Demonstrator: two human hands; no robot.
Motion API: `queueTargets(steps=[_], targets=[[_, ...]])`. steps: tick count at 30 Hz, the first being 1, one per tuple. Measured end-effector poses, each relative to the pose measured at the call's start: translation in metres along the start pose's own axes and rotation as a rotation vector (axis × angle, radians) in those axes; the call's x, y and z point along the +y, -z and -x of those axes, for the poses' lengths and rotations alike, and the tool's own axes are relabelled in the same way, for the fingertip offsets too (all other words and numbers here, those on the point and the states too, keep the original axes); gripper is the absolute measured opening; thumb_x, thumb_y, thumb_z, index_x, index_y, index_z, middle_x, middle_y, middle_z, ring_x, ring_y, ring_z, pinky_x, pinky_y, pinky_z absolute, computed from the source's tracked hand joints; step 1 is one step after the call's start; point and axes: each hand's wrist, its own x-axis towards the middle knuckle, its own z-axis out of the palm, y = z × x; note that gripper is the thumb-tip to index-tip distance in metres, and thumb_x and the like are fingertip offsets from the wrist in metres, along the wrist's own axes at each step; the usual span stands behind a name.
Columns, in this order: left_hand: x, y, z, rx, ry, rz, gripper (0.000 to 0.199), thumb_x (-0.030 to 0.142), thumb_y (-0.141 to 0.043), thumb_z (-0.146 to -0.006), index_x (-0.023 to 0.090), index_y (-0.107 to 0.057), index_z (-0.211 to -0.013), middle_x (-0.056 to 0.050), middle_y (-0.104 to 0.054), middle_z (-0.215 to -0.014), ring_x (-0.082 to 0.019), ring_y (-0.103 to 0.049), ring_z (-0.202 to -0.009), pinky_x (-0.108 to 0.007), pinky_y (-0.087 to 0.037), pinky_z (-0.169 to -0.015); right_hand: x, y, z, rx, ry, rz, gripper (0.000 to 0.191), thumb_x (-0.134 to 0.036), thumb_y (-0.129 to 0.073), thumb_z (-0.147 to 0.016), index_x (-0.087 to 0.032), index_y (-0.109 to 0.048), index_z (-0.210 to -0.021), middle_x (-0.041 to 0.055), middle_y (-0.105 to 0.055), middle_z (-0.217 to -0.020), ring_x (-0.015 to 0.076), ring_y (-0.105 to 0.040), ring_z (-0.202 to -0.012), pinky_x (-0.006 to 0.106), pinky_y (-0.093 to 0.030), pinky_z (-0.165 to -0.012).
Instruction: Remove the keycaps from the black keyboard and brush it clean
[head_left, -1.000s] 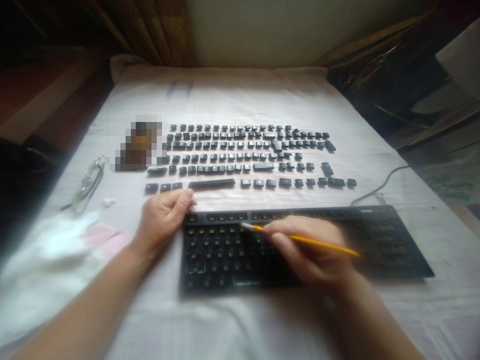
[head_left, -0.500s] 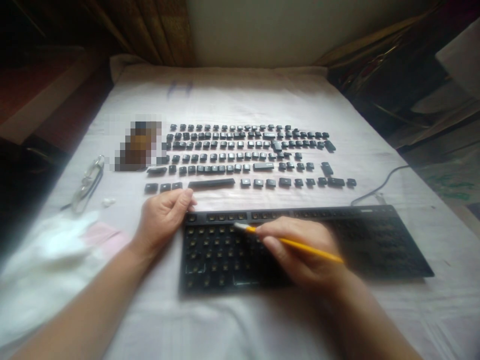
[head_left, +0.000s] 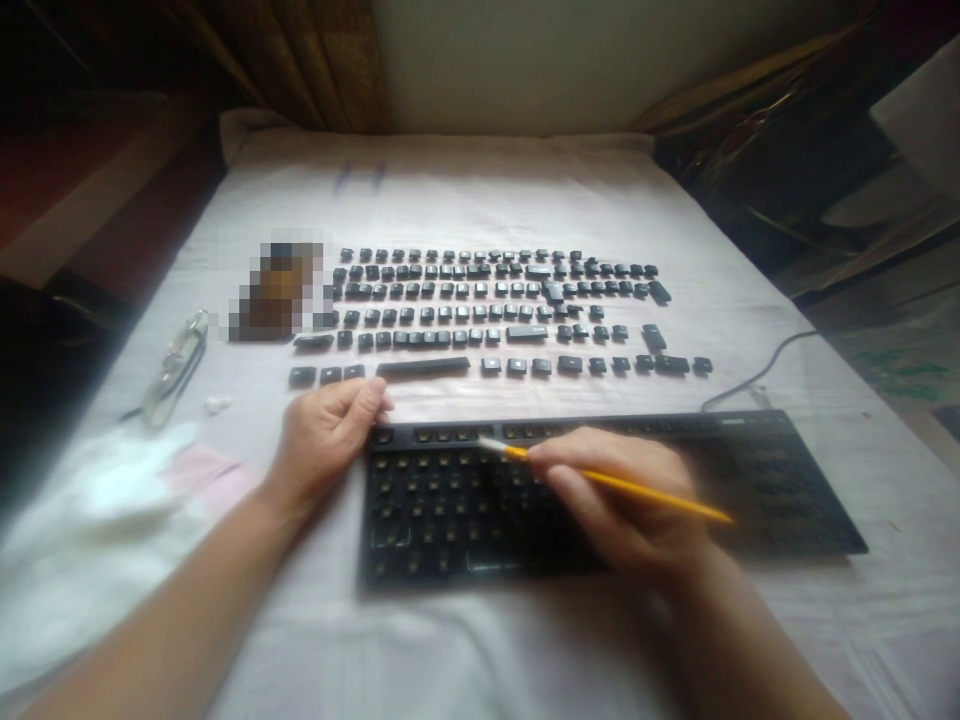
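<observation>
A black keyboard without its keycaps lies on the pale cloth, below several rows of loose black keycaps. My right hand pinches a thin yellow brush over the keyboard. The pale brush tip points left and is at the upper rows of key sockets, near the top strip. At the keyboard's upper left corner is my left hand, its fingers closed around the edge with the thumb on top. A long keycap lies just beyond the left thumb.
Glasses lie on the left of the cloth-covered table, with small white bits near them. A white cloth and a pink piece are at the lower left. A pixelated object stands left of the keycaps. A cable runs off right.
My right hand and the brush have moved a little to the right, and the tip slightly up. My left hand and the keyboard have stayed in place.
</observation>
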Motion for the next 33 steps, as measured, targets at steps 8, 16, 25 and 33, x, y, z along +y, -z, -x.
queueTargets(steps=[8, 16, 25, 33], targets=[[-0.0010, 0.0007, -0.0001, 0.000, -0.010, -0.004, 0.036, 0.046, -0.054, -0.090, 0.022, -0.072, -0.071, 0.000, -0.072, -0.062, -0.017, -0.067, -0.060, -0.027, -0.052, -0.065, 0.0036, -0.0035, 0.0015, -0.051, 0.000, 0.076, 0.016, -0.011, -0.059, -0.092, -0.019, -0.073, -0.092, 0.0045, -0.079, -0.076, 0.0147, -0.073, -0.059, 0.022, -0.059, -0.058], [-0.0020, 0.0002, -0.0006, -0.001, -0.002, -0.019, 0.038, 0.048, -0.053, -0.091, 0.022, -0.072, -0.071, 0.000, -0.072, -0.062, -0.017, -0.068, -0.061, -0.027, -0.053, -0.066, 0.0019, -0.0049, 0.0010, -0.072, 0.008, 0.011, 0.017, -0.011, -0.059, -0.092, -0.020, -0.073, -0.094, 0.0049, -0.080, -0.079, 0.0154, -0.075, -0.063, 0.023, -0.061, -0.061], [-0.0018, 0.0004, 0.0007, 0.004, -0.011, 0.005, 0.035, 0.044, -0.056, -0.091, 0.021, -0.073, -0.072, 0.001, -0.072, -0.062, -0.016, -0.068, -0.061, -0.027, -0.051, -0.065, 0.0012, -0.0048, 0.0005, -0.073, 0.022, -0.034, 0.014, -0.010, -0.061, -0.091, -0.018, -0.072, -0.095, 0.0060, -0.080, -0.082, 0.0147, -0.076, -0.067, 0.022, -0.061, -0.064], [-0.0001, 0.0006, -0.0006, 0.003, -0.019, 0.010, 0.035, 0.044, -0.055, -0.090, 0.021, -0.073, -0.071, 0.001, -0.071, -0.061, -0.016, -0.067, -0.059, -0.027, -0.051, -0.064, 0.0011, -0.0042, 0.0010, -0.034, 0.015, 0.019, 0.015, -0.009, -0.061, -0.090, -0.017, -0.072, -0.093, 0.0052, -0.079, -0.078, 0.0143, -0.074, -0.062, 0.022, -0.059, -0.060]])
